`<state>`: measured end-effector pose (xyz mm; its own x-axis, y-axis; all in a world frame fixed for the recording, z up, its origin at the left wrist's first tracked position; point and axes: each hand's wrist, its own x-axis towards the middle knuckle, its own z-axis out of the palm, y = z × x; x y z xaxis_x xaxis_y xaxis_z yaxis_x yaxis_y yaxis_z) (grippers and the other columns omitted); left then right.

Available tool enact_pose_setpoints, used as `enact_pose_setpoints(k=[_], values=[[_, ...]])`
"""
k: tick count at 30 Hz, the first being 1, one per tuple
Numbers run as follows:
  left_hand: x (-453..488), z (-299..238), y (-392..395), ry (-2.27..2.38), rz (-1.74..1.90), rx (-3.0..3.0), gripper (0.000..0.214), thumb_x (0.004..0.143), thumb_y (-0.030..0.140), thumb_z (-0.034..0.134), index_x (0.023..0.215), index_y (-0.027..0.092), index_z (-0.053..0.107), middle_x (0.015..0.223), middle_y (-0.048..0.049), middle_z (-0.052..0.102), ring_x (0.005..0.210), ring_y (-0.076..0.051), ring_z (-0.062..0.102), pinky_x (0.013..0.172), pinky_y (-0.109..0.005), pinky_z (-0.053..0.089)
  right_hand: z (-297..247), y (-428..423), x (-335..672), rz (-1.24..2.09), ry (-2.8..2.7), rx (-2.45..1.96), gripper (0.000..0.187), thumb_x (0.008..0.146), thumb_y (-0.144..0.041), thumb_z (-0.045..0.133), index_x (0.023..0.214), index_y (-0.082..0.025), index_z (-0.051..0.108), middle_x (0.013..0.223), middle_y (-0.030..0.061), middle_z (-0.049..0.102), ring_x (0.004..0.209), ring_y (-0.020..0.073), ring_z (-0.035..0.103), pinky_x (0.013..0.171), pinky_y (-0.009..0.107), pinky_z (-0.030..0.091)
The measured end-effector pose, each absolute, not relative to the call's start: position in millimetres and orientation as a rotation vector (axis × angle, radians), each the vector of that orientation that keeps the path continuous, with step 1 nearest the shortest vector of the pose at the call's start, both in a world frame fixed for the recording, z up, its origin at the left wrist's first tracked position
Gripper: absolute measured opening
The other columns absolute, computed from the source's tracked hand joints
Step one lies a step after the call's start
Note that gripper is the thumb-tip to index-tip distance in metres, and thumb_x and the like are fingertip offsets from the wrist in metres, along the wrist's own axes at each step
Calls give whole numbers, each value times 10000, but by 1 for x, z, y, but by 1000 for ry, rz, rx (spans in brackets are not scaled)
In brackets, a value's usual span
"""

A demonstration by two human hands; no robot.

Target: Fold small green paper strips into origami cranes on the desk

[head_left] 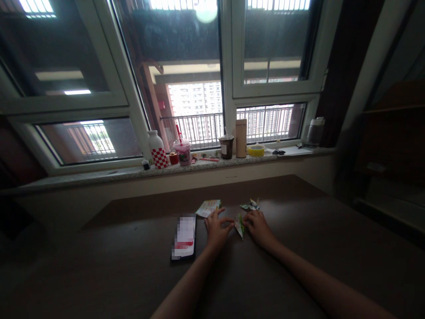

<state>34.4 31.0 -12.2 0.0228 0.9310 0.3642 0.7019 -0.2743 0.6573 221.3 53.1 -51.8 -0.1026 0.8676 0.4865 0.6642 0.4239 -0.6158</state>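
Both my hands rest on a dark brown table [299,266], close together. Between them lies a small folded piece of patterned green-and-white paper [239,225]. My left hand [217,230] pinches its left edge with the fingertips. My right hand [259,227] presses on its right side with curled fingers. A square sheet of patterned paper [208,208] lies flat just beyond my left hand. A crumpled or folded paper shape [250,205] sits just beyond my right hand.
A phone [184,237] with a lit screen lies left of my left hand. On the windowsill [99,175] behind the table stand a white bottle [157,149], a pink drink cup [183,152], a dark cup [226,146], a tall tan flask [241,138], a tape roll [256,150] and scissors [278,152].
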Motion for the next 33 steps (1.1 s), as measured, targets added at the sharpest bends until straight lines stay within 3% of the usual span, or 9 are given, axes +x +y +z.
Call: enact_pose_setpoints(k=[15, 25, 33], values=[[37, -10, 27, 1742, 916, 2016, 109, 689, 294, 787, 796, 292, 767, 1393, -26, 540, 1357, -336, 336, 1142, -617, 89, -42, 44, 216, 410, -1977, -1261, 59, 832, -206, 641, 801, -210, 692, 987, 75, 642, 1035, 257, 509, 946, 421, 394], [39, -10, 30, 1808, 850, 1995, 106, 669, 315, 809, 687, 250, 727, 1393, -7, 546, 1341, -295, 363, 1158, -564, 107, -38, 41, 214, 403, -2031, -1308, 62, 832, -192, 633, 843, -210, 692, 1025, 61, 651, 1066, 247, 506, 966, 402, 375], [34, -10, 33, 1737, 845, 1990, 57, 689, 258, 784, 742, 260, 761, 1394, -4, 562, 1350, -313, 344, 1158, -543, 142, -42, 43, 215, 368, -2009, -1291, 49, 829, -211, 645, 823, -208, 693, 1007, 64, 651, 1048, 248, 510, 958, 404, 388]])
